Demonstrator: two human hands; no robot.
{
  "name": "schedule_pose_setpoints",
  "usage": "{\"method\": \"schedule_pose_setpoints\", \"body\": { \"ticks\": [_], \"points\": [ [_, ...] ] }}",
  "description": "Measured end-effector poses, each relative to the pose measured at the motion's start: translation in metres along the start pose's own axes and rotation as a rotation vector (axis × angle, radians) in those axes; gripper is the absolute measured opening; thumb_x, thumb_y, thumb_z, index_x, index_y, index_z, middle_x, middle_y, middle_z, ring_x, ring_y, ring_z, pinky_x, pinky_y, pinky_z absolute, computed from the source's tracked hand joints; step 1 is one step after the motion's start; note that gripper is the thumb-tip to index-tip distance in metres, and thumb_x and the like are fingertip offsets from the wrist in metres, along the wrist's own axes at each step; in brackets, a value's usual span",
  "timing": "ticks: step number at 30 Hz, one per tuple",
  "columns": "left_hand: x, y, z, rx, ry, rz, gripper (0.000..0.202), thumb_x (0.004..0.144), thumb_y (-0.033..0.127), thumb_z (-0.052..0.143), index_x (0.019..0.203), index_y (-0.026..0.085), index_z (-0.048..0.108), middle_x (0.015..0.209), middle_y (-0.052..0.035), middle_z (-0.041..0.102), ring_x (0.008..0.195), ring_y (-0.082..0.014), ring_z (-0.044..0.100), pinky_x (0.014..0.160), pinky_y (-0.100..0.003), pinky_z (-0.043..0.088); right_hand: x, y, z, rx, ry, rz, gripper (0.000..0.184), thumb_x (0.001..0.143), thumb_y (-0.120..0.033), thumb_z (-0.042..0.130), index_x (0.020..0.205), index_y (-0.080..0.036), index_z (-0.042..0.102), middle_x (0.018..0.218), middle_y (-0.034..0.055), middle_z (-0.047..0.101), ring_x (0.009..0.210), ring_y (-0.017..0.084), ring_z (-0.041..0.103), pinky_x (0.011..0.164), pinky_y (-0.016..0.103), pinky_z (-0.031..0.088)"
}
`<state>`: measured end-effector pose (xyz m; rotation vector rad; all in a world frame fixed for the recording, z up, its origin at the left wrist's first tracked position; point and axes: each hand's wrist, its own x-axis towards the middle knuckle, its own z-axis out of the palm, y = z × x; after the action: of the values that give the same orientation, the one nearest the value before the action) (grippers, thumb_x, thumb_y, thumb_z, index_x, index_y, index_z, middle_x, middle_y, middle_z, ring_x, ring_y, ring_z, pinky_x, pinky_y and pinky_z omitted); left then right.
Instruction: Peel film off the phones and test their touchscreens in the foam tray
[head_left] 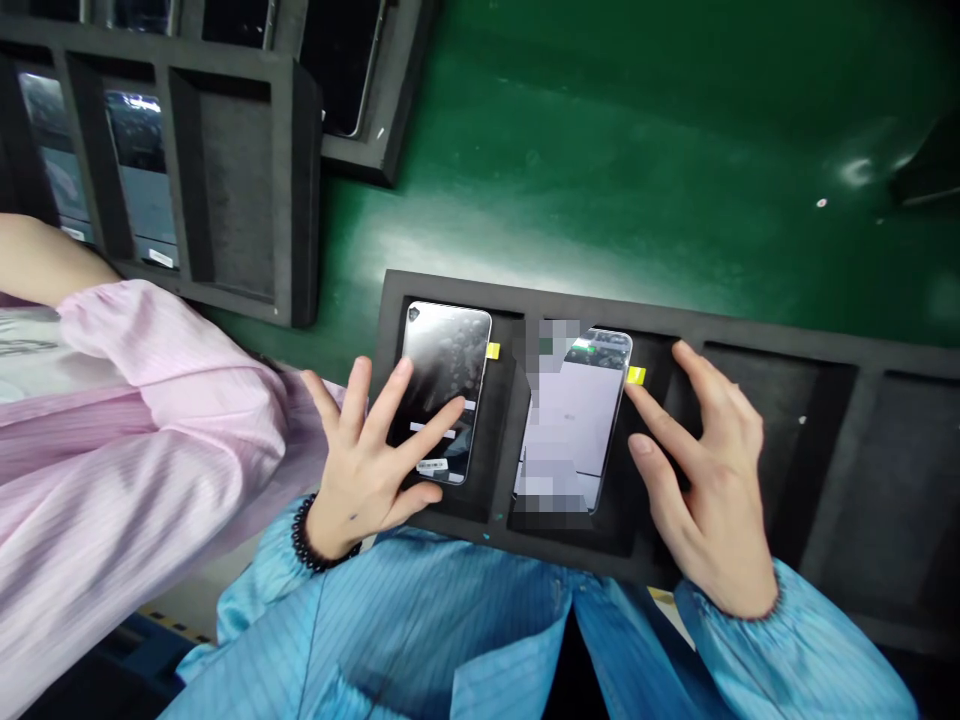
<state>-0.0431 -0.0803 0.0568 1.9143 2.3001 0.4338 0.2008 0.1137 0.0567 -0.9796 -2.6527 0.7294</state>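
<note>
A black foam tray (660, 320) with several compartments lies before me. In its leftmost compartment rests a smartphone (448, 345) with a dark, reflective screen and a yellow tab at its right side. My left hand (367, 455) is spread over that phone's lower half, a fingertip on or just above the glass. The compartment to its right holds a second smartphone (574, 410) with a lit, pale screen, partly blurred out, and another yellow tab (636, 375). Beside it my right hand (709, 460) is open, its index fingertip near the phone's right edge by the tab.
A co-worker's pink sleeve (172, 400) and forearm are close on my left. Beyond them stands another black foam tray (304, 200) holding phones, with a further tray (375, 160) behind it. The green tabletop (600, 150) extends beyond my tray.
</note>
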Motion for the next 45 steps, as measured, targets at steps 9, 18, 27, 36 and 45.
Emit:
{"method": "schedule_pose_setpoints", "body": {
  "ticks": [9,18,27,36,45],
  "points": [
    [-0.010,-0.010,-0.001,-0.041,0.287,0.052,0.061,0.102,0.061,0.021,0.146,0.032,0.052,0.165,-0.0013,0.026,0.154,-0.0340,0.015,0.127,-0.060,-0.001,-0.005,-0.004,-0.001,0.017,0.001,0.019,0.041,0.100,-0.025,0.048,0.140,-0.025,0.057,0.165,0.0081,0.029,0.149,0.039,0.031,0.119,0.070,0.021],
    [-0.035,-0.015,0.000,0.019,0.226,0.013,0.062,0.101,0.062,0.022,0.138,0.032,0.061,0.163,-0.0008,0.029,0.156,-0.0305,0.011,0.126,-0.060,-0.009,-0.011,-0.005,0.000,0.033,0.015,-0.002,0.042,0.099,-0.023,0.047,0.139,-0.029,0.059,0.163,0.0051,0.032,0.146,0.039,0.035,0.117,0.068,0.027],
    [-0.049,-0.015,0.003,0.034,0.333,-0.020,0.065,0.099,0.065,0.020,0.141,0.033,0.058,0.161,0.0024,0.034,0.153,-0.0344,0.019,0.128,-0.059,-0.005,-0.005,-0.016,0.007,0.032,-0.073,-0.029,0.046,0.100,-0.035,0.046,0.141,-0.015,0.051,0.163,0.0168,0.028,0.152,0.039,0.023,0.120,0.068,0.019],
    [-0.050,-0.013,0.004,0.017,0.239,-0.035,0.066,0.100,0.064,0.018,0.148,0.031,0.049,0.165,-0.0005,0.026,0.154,-0.0335,0.014,0.125,-0.064,-0.007,-0.005,-0.018,0.007,0.022,-0.031,-0.034,0.044,0.102,-0.037,0.040,0.137,-0.015,0.054,0.159,0.0189,0.035,0.149,0.039,0.029,0.120,0.068,0.016],
    [-0.045,-0.010,0.006,-0.057,0.077,0.037,0.070,0.097,0.070,0.016,0.147,0.034,0.049,0.165,-0.0035,0.023,0.153,-0.0352,0.016,0.123,-0.066,-0.004,-0.009,-0.019,0.006,0.018,0.015,-0.035,0.038,0.101,-0.030,0.043,0.130,-0.015,0.063,0.157,0.0162,0.041,0.146,0.039,0.035,0.121,0.068,0.016]
  ]
}}
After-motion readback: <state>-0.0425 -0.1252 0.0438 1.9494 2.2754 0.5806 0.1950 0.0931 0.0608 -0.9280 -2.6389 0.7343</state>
